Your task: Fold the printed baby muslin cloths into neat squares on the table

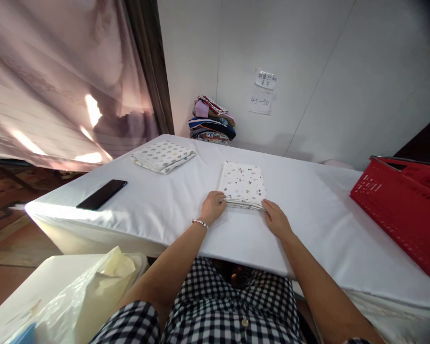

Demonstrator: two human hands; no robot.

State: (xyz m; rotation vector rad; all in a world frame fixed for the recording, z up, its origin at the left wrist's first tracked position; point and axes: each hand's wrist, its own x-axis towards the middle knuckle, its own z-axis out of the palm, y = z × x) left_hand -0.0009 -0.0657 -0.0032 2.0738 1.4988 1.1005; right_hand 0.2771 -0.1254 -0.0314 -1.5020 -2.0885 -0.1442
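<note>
printed cloth (242, 185) lies fully folded, flat between both hands. left hand (212, 205) curls at its near corner, grip indeterminate; right hand (275, 219) rests open. second folded cloth (164, 156) lies beyond the left hand.

Soft, matt printed folded cloth (242, 185) there, on a smooth matt white table cover (165, 210). Glossy black phone (102, 194), glassy shine. The red basket (397, 210) is hard perforated plastic. A thin metal bracelet (199, 222) glints. Crinkly translucent plastic bag (89, 291), and 2 matt paper notes (265, 80) on the wall.
</note>
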